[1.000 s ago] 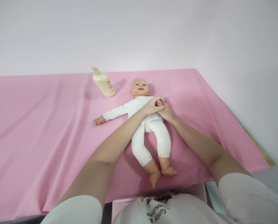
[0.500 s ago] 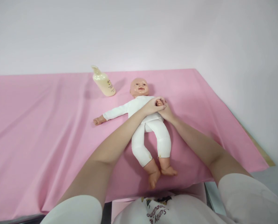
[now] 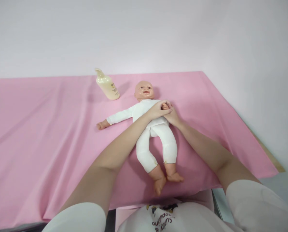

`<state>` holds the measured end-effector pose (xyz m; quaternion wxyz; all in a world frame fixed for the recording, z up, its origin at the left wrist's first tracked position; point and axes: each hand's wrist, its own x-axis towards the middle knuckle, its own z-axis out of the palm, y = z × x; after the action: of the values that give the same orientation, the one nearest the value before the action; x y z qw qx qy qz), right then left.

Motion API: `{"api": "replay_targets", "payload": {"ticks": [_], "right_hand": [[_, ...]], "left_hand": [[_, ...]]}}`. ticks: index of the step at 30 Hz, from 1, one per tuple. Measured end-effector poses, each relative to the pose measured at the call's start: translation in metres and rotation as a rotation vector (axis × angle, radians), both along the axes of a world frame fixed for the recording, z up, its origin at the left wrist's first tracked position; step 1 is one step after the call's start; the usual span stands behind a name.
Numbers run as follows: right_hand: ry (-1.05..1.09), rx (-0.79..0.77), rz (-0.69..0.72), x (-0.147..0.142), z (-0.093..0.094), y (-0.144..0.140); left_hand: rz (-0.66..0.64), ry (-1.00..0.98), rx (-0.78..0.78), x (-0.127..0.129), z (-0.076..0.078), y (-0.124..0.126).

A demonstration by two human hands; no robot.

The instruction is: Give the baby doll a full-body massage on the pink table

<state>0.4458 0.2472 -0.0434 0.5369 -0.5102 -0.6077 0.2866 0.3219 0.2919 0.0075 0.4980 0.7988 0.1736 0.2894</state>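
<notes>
A baby doll point(image 3: 146, 111) with a white cloth body lies on its back, head away from me and feet towards me. My left hand point(image 3: 158, 109) reaches across its chest and is closed around the doll's small hand point(image 3: 165, 106) on the right side. From the right, my right hand point(image 3: 173, 116) meets it and is closed on the same doll hand. My fingers partly hide the doll's hand and that arm. The doll's other arm point(image 3: 119, 116) stretches out to the left, its fist resting on the pink cloth.
A cream pump bottle point(image 3: 108, 87) stands on the pink cloth point(image 3: 49, 129) left of the doll's head. The cloth covers a table against a pale wall point(image 3: 134, 35). At the right, the table's edge point(image 3: 266, 149) shows beneath the cloth.
</notes>
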Motion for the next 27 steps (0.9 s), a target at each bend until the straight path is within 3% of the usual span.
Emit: {"api": "replay_targets", "payload": {"ticks": [27], "right_hand": [[0.033, 0.0, 0.004, -0.0008, -0.0007, 0.0011]], "left_hand": [[0.009, 0.008, 0.003, -0.0003, -0.0015, 0.0008]]}}
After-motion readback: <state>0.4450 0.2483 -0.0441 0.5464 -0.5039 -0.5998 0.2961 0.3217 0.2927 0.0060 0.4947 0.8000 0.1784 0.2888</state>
